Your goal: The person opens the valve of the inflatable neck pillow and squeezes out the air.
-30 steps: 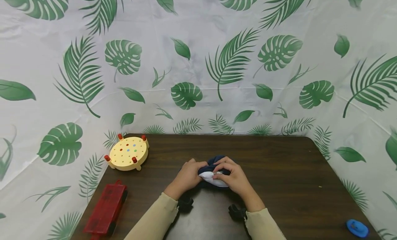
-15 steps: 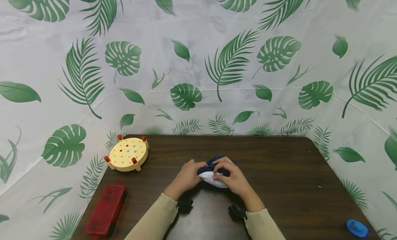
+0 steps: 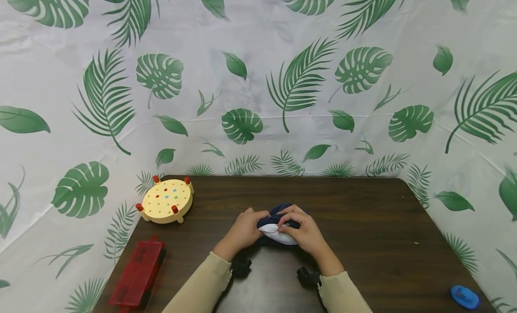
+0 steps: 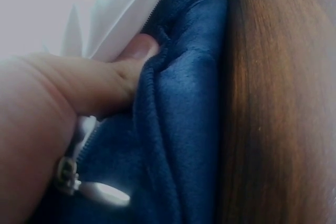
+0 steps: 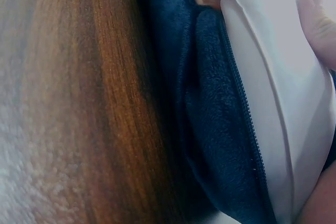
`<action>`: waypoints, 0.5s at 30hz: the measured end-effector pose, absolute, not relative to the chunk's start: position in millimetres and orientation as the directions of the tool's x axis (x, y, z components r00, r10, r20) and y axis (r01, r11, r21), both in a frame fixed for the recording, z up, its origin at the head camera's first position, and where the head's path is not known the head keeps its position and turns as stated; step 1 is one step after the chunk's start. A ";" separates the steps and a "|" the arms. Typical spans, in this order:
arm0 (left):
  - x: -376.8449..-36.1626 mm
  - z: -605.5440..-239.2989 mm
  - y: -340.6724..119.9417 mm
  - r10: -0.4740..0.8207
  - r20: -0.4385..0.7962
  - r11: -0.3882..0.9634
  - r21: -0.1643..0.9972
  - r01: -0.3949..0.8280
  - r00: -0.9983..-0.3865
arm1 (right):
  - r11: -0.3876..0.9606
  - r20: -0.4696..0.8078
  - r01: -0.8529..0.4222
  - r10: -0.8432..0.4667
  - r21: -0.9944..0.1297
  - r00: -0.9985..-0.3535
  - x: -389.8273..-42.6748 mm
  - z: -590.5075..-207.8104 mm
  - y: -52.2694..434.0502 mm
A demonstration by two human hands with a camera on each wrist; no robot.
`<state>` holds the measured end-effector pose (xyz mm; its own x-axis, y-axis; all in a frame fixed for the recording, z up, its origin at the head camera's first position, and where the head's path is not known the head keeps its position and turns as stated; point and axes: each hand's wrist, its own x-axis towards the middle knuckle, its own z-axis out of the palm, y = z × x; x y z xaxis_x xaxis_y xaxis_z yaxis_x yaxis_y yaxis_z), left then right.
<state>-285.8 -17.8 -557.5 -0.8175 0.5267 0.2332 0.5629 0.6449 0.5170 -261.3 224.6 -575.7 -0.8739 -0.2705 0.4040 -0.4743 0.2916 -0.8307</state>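
A navy plush zippered cover [image 3: 278, 209] with a white inner cushion [image 3: 284, 238] showing through its gap lies between my hands at mid-table. My left hand [image 3: 244, 228] grips the cover's left edge; in the left wrist view its thumb [image 4: 118, 74] presses on the plush rim beside the zipper teeth. A metal zipper pull [image 4: 105, 193] hangs just below that thumb. From the other side, my right hand [image 3: 304, 230] curls over the opening and pinches the white fabric. In the right wrist view, a fingertip [image 5: 315, 19] touches the white fabric. Fingers behind the cloth are hidden.
A round yellow pegged toy [image 3: 167, 200] with red-tipped legs stands at the table's back left. Nearer on the left lies a red toy wagon [image 3: 138, 272]. A small blue oval object [image 3: 465, 297] sits by the right edge of the dark wooden table [image 3: 375, 241].
Both hands stay in nearly the same place. The white fabric under my right fingertips now looks slightly more gathered and creased.
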 end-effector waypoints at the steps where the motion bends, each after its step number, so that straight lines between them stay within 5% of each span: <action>1: -285.8 -557.6 -17.7 0.527 0.232 0.645 0.517 0.562 -0.818 | 0.291 0.401 -0.471 -0.269 -0.833 -0.876 -261.0 -575.5 224.7; 15: -285.6 -557.8 -17.6 0.526 0.218 0.647 0.525 0.553 -0.822 | 0.305 0.378 -0.446 -0.257 -0.841 -0.889 -259.3 -572.2 223.9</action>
<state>-285.6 -17.6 -557.8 -0.8219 0.5263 0.2182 0.5535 0.6468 0.5248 -259.3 223.9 -572.2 -0.8894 -0.2568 0.3780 -0.4458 0.3054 -0.8414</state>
